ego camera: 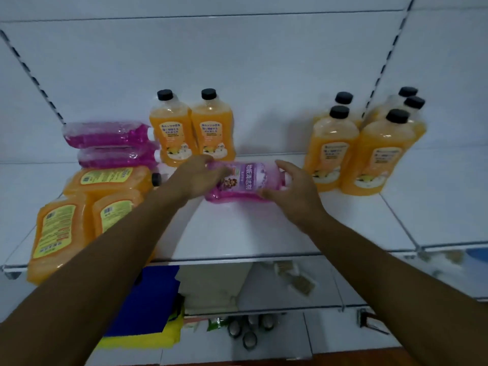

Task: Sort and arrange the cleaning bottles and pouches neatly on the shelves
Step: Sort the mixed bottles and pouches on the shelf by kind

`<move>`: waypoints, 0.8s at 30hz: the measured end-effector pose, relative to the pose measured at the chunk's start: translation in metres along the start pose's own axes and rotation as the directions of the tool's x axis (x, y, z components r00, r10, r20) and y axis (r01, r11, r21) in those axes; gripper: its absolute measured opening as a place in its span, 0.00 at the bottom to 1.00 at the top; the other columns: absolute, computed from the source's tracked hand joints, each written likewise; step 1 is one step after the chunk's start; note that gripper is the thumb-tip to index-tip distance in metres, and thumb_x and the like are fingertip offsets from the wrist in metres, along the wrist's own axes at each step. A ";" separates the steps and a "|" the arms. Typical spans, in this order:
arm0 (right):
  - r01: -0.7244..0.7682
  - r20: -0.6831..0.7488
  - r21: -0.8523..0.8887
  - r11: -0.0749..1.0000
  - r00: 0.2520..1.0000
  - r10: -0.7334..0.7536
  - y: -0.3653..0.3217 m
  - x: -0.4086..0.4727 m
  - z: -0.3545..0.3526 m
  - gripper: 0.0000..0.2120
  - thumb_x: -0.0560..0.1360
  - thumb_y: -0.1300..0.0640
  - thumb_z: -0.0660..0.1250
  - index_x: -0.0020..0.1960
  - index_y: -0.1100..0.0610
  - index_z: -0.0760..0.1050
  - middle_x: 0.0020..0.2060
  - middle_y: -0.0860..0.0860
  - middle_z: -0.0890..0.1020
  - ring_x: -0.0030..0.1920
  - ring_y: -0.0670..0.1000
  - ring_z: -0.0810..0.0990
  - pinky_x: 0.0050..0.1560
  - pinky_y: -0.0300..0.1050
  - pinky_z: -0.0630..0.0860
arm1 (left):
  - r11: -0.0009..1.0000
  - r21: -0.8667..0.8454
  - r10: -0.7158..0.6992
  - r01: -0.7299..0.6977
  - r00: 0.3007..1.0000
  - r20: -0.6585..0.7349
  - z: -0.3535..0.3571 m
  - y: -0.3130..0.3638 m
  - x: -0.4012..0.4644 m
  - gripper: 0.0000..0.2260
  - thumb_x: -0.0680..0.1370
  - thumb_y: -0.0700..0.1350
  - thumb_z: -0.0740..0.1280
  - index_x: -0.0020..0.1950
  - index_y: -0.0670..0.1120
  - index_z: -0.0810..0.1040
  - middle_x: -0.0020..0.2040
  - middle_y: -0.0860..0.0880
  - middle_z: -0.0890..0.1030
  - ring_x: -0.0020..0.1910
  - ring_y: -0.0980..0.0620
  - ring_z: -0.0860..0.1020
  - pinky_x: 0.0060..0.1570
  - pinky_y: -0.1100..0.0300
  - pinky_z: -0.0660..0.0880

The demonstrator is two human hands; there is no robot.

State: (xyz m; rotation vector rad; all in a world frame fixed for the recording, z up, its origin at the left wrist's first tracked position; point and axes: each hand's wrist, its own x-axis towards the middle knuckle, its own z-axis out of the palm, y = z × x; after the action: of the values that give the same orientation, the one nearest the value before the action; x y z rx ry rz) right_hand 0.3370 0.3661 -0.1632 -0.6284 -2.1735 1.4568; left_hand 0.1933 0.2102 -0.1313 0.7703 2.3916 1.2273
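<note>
Under the white shelf, on the lower levels, lie a folded blue cloth (148,299) on top of a yellow cloth (155,336), a few brownish flat packets (298,281) to the right, and some small round cans (249,336) at the bottom.

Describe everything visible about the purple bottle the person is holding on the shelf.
The purple bottle is translucent plastic filled with pink-purple liquid, with a lilac label bearing white characters and a small picture. It lies on its side on the white shelf, neck pointing right, in front of two upright orange bottles. The left hand grips its base end; the right hand curls its fingers round the neck end, hiding the cap.
</note>
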 end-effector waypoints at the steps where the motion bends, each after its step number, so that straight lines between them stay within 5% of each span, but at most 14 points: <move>1: 0.012 -0.024 0.008 1.000 1.000 -0.012 0.000 -0.007 -0.012 0.37 0.65 0.57 0.79 0.71 0.54 0.69 0.63 0.55 0.74 0.60 0.53 0.77 0.60 0.52 0.77 | 0.993 -0.095 -0.059 0.064 0.997 0.052 0.006 0.006 -0.003 0.13 0.75 0.53 0.71 0.55 0.49 0.76 0.49 0.49 0.82 0.42 0.51 0.83 0.43 0.54 0.81; 5: 0.096 -0.127 0.042 0.994 0.988 -0.090 -0.001 -0.035 -0.068 0.34 0.66 0.57 0.78 0.68 0.52 0.68 0.59 0.48 0.76 0.54 0.41 0.78 0.52 0.40 0.79 | 0.941 -0.271 -0.132 0.201 0.958 0.253 0.033 0.033 -0.022 0.28 0.63 0.46 0.79 0.58 0.41 0.73 0.49 0.41 0.82 0.40 0.47 0.85 0.34 0.57 0.81; 11: 0.103 -0.243 0.054 0.993 0.966 -0.087 0.016 -0.075 -0.163 0.29 0.70 0.59 0.75 0.68 0.55 0.70 0.56 0.49 0.78 0.53 0.41 0.79 0.42 0.28 0.76 | 0.937 -0.306 -0.005 0.166 0.885 0.466 0.112 0.085 -0.057 0.24 0.64 0.41 0.79 0.57 0.43 0.77 0.48 0.40 0.85 0.46 0.43 0.85 0.40 0.55 0.82; 18: 0.018 -0.360 -0.058 0.998 0.932 -0.038 0.053 -0.134 -0.305 0.37 0.70 0.53 0.76 0.74 0.56 0.62 0.60 0.54 0.74 0.59 0.54 0.77 0.60 0.53 0.76 | 0.971 -0.204 0.213 -0.127 0.844 0.491 0.251 0.169 -0.086 0.25 0.62 0.52 0.80 0.55 0.47 0.79 0.44 0.43 0.84 0.41 0.45 0.85 0.40 0.53 0.82; 21: 0.020 -0.416 -0.099 0.995 0.907 -0.060 0.066 -0.155 -0.359 0.38 0.70 0.55 0.76 0.75 0.53 0.61 0.62 0.52 0.73 0.60 0.53 0.75 0.59 0.56 0.77 | 0.950 -0.194 0.311 -0.246 0.809 0.499 0.309 0.201 -0.094 0.20 0.64 0.53 0.80 0.53 0.53 0.79 0.45 0.44 0.83 0.39 0.46 0.85 0.38 0.50 0.83; 24: 0.005 -0.464 -0.143 0.990 0.883 -0.071 0.074 -0.165 -0.401 0.38 0.70 0.57 0.76 0.75 0.51 0.62 0.62 0.48 0.73 0.61 0.49 0.75 0.59 0.53 0.77 | 0.907 -0.171 0.418 -0.386 0.770 0.482 0.357 0.229 -0.092 0.17 0.64 0.56 0.77 0.49 0.58 0.78 0.47 0.47 0.82 0.40 0.51 0.83 0.35 0.59 0.81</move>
State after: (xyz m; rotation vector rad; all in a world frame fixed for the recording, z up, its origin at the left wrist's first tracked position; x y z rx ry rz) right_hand 0.7145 0.5856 -0.1126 -0.8788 -1.8936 1.0042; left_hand 0.5238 0.4907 -0.1404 1.4442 1.7937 1.0560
